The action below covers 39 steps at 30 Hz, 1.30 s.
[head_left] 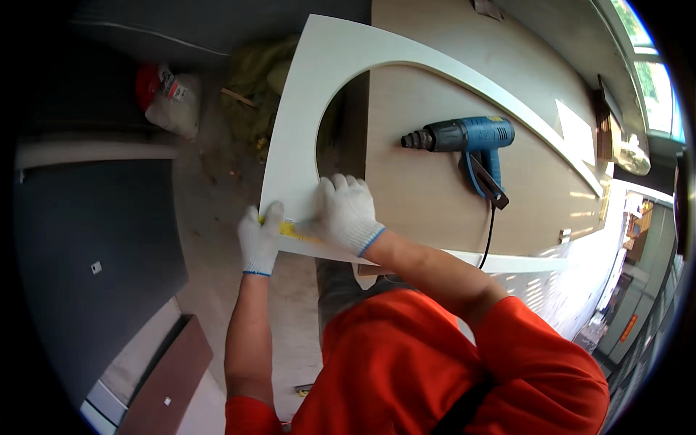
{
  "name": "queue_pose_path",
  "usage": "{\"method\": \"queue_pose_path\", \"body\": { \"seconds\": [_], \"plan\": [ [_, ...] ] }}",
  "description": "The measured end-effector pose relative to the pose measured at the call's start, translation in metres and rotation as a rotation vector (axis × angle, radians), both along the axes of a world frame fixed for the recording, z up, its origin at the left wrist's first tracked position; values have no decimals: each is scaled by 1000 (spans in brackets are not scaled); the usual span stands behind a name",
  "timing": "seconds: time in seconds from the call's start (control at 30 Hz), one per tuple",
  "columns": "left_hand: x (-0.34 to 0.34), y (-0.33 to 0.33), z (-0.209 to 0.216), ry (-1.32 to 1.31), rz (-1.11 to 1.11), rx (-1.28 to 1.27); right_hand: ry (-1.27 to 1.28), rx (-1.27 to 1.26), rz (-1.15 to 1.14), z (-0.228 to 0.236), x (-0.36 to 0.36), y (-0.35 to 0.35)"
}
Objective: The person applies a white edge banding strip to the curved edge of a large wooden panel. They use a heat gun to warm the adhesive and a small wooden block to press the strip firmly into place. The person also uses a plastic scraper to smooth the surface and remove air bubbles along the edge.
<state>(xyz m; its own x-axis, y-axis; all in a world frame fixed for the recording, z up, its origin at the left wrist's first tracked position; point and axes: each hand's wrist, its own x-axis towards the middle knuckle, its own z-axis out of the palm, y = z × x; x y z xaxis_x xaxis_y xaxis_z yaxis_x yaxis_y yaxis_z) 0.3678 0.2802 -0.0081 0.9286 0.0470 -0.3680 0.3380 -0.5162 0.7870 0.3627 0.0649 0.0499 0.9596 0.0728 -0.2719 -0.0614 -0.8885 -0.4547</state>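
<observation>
A white panel [290, 138] with a large curved cutout lies across a brown board, its near-left corner reaching past the board's edge. My left hand [259, 239], in a white knit glove, grips that corner with the thumb on top. A yellow strip [288, 230] runs along the corner between my hands; its kind is unclear. My right hand [348, 214], gloved alike, is closed over the panel beside the cutout, its fingers curled. Blur hides its thumb side and anything it holds. Inside the cutout, a blue heat gun [475, 136] rests on the board, nozzle pointing left.
The brown board [428, 203] supports the panel, and the heat gun's black cord [489, 239] drops over the near side. Left on the floor are a red and white sack [174, 105] and a greenish heap [254, 87]. Dark panels [101, 254] stand farther left; windows [641, 58] are at right.
</observation>
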Motion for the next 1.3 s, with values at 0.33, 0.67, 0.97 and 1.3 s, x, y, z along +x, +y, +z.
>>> {"method": "queue_pose_path", "body": {
  "seconds": [0.33, 0.67, 0.97, 1.3],
  "plan": [
    [23, -11, 47, -554, -415, 572, -130, -15, 120, 4, -96, -45],
    [19, -86, 56, -631, -1600, 487, -142, 111, -22, 20, -131, -67],
    [16, -92, 59, -680, -1572, 467, -376, -609, -490, 14, -153, -286],
    [6, -89, 63, -589, -1593, 591, -35, 8, -833, 36, -218, -291]
  ]
}}
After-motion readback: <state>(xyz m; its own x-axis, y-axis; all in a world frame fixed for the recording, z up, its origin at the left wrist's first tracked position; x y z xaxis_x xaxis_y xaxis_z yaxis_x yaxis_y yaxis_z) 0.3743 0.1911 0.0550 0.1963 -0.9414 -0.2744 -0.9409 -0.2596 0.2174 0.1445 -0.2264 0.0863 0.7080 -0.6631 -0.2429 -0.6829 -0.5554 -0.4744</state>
